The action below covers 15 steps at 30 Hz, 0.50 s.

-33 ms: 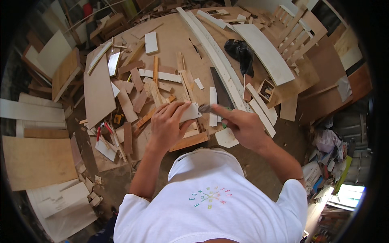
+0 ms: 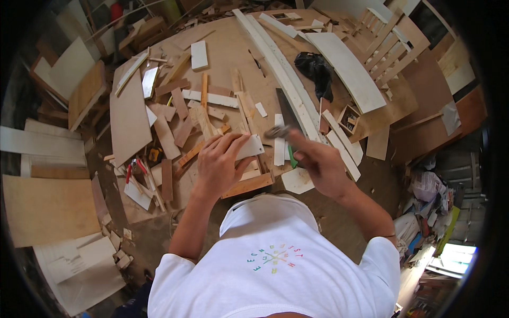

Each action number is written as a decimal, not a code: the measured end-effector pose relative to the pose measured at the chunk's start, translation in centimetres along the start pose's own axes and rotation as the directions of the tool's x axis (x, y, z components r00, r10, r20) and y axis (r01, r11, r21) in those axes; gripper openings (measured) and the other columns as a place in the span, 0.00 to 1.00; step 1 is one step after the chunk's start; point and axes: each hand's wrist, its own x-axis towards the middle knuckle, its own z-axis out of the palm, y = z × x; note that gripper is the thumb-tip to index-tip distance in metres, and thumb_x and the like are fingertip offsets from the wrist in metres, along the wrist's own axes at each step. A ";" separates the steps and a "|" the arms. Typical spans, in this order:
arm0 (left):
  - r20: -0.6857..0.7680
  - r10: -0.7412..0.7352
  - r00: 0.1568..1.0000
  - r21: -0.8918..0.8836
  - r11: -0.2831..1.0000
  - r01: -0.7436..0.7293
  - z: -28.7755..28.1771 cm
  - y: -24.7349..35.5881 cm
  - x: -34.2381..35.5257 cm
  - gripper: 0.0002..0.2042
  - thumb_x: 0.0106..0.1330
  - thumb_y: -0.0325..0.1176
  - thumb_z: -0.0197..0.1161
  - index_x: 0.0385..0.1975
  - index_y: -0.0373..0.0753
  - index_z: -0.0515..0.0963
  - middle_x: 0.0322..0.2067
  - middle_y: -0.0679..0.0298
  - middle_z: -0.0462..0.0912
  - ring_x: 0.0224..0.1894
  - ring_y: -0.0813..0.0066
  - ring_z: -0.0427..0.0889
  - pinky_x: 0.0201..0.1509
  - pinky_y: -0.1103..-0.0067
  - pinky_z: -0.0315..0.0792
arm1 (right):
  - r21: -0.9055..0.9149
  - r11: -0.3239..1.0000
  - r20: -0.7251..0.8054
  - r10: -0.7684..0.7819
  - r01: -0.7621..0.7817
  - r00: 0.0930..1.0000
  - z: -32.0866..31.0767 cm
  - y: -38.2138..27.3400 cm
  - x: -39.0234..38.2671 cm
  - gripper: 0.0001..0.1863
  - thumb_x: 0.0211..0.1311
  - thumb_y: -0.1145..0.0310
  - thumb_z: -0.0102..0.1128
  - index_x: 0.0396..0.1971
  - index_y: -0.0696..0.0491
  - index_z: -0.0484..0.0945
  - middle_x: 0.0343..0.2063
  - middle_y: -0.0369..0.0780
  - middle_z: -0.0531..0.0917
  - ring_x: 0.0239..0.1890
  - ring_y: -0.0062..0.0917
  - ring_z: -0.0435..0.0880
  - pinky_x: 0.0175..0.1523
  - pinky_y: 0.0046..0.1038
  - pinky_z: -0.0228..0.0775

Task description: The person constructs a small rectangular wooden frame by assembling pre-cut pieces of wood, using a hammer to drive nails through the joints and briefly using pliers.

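My left hand (image 2: pixel 220 159) is closed over a white-faced wood piece (image 2: pixel 254 146), fingers across its top and thumb along the near side. A small dark spot, a nail or hole, shows near the piece's right end. My right hand (image 2: pixel 324 161) is wrapped round a tool that looks like a hammer (image 2: pixel 278 132); its grey metal head is smeared by motion, raised to the right of the piece and apart from it. The handle is mostly hidden by my fingers. Beneath and beyond this hand lies a handsaw (image 2: pixel 288 110) with a dark blade and green handle.
A wooden worktable (image 2: pixel 212 53) carries scattered offcuts, long white boards (image 2: pixel 281 63), a black plastic bag (image 2: pixel 315 71) and a small wooden box (image 2: pixel 349 118). Red-handled pliers (image 2: pixel 129 174) and a yellow tape measure (image 2: pixel 155 154) lie left. Slatted wooden furniture (image 2: pixel 395 50) stands far right.
My right hand and the hammer-like tool have drawn slightly right, away from the end of the white piece. My left hand keeps its place on the piece.
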 end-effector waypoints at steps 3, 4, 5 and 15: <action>0.001 -0.003 1.000 -0.006 1.000 0.003 -0.1 0.1 0.4 0.28 0.54 0.36 0.79 0.57 0.41 0.82 0.48 0.59 0.86 0.49 0.56 0.86 0.57 0.64 0.78 | -0.173 0.984 0.236 0.007 0.035 0.972 -0.5 -0.4 0.4 0.36 0.69 0.78 0.62 0.74 0.35 0.69 0.31 0.43 0.85 0.29 0.39 0.85 0.35 0.35 0.78; 0.014 -0.010 1.000 -0.004 1.000 0.010 -0.1 0.0 0.1 0.28 0.54 0.36 0.79 0.58 0.40 0.82 0.49 0.59 0.86 0.50 0.55 0.86 0.58 0.64 0.77 | -0.332 0.940 0.405 0.060 0.085 0.912 -0.9 -0.5 0.4 0.36 0.69 0.79 0.61 0.75 0.39 0.69 0.33 0.44 0.87 0.30 0.38 0.86 0.35 0.33 0.78; 0.028 -0.016 0.999 -0.006 1.000 0.016 -0.1 0.1 0.0 0.29 0.54 0.35 0.79 0.58 0.40 0.82 0.50 0.58 0.86 0.52 0.55 0.86 0.59 0.63 0.77 | -0.333 0.929 0.402 -0.014 0.161 0.915 -1.0 -0.4 0.4 0.33 0.71 0.80 0.60 0.74 0.48 0.68 0.31 0.45 0.86 0.28 0.29 0.85 0.35 0.28 0.76; -0.139 -0.616 0.775 -0.703 0.613 0.361 -0.6 -3.5 -2.3 0.35 0.73 0.45 0.65 0.76 0.36 0.63 0.74 0.51 0.65 0.77 0.59 0.62 0.77 0.64 0.62 | 0.254 0.892 0.261 0.308 -0.373 0.915 1.3 -1.7 -0.1 0.27 0.77 0.67 0.60 0.73 0.51 0.68 0.32 0.42 0.80 0.32 0.29 0.78 0.43 0.28 0.75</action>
